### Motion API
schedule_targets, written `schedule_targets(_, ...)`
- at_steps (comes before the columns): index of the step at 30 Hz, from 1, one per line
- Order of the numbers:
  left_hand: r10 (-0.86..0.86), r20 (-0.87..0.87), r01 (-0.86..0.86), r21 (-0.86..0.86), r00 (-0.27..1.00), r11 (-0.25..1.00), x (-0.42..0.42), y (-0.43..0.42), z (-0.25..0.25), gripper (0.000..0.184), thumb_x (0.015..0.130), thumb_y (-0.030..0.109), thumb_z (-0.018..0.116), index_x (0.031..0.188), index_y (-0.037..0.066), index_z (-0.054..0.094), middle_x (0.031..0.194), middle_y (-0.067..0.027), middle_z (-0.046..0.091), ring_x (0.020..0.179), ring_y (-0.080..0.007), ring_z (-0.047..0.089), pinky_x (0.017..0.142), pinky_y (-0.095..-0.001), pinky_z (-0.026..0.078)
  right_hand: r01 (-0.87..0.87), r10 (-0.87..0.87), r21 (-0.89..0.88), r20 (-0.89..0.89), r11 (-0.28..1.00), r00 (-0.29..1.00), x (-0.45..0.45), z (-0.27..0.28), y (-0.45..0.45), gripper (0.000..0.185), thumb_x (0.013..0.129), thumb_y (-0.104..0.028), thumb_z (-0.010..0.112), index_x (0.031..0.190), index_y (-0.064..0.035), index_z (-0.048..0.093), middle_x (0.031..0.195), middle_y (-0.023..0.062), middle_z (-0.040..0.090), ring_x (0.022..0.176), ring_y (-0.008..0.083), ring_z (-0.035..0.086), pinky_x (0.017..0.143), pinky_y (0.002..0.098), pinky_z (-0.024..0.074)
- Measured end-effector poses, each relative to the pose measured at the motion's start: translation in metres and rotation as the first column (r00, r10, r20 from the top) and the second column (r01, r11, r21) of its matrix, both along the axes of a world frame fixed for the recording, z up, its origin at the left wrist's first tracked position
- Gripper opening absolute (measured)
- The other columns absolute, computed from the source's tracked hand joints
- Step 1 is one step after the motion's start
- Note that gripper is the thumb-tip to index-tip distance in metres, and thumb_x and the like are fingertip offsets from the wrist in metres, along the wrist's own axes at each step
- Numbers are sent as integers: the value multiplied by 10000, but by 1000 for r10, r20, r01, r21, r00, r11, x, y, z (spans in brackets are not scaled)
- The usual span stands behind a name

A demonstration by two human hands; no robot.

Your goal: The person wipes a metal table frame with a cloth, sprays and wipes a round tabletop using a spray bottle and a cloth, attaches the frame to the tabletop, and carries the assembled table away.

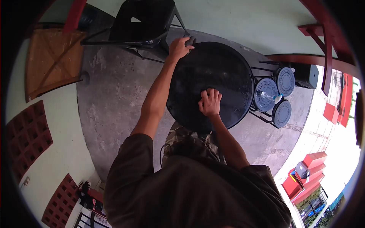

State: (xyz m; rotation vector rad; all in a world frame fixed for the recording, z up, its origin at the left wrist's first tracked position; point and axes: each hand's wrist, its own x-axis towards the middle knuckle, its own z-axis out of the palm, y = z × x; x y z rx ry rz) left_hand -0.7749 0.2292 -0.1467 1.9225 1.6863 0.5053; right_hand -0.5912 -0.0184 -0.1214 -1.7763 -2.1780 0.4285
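A round black table (pixel 205 64) with a raised rim stands in front of me. My left hand (pixel 179 48) reaches to its far left edge, fingers closed on a dark grey cloth-like wad (pixel 191 41); the exact kind is hard to make out. Toward the near right of the tabletop rests my right hand (pixel 210 103), its fingers curled and pressed to the black surface. Whatever may lie beneath those fingers is hidden. Faint marks and a dull sheen show on the tabletop.
A black metal chair (pixel 142 22) stands at the far left, close to the table. Round-topped stools (pixel 284 81) cluster at the right, one bearing a clear spray bottle (pixel 268 95). A brown wooden panel (pixel 53 60) leans at the left wall. Red wall brackets (pixel 326 57) jut out at upper right.
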Motion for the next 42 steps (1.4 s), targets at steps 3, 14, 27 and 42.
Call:
schedule_targets(3,-21,-15,21,4,1000,1000,3,5,2,587,749,428,805,1194,71,667,1104,-179,686,1062,-387,626,880,-452,513,9,-9,20,4,1000,1000,-1,-2,1,285,695,-198,641,945,-126,524,1056,122,462,1043,336,446,879,483,354)
schedule_targets(14,183,201,-177,-45,962,983,-41,-51,-28,524,805,273,780,1236,23,620,1119,-222,668,1048,-390,637,869,-439,508,22,-25,56,46,998,999,-2,-3,-2,256,714,-170,627,945,-121,527,1029,115,464,983,325,447,849,470,363)
schedule_targets(27,677,535,-626,-314,505,714,-68,-271,-66,381,815,110,738,1135,-44,600,969,-164,686,898,-302,656,825,-375,489,-9,3,162,33,987,999,-3,0,-3,251,727,-162,604,954,-120,506,1015,125,465,973,334,452,832,474,361)
schedule_targets(42,727,470,-568,-455,501,685,-93,-236,3,285,687,78,674,951,-15,618,815,-93,641,725,-202,603,671,-365,475,185,-161,202,-131,962,978,13,2,25,290,725,-135,634,998,-125,533,1047,115,455,999,315,458,830,452,353)
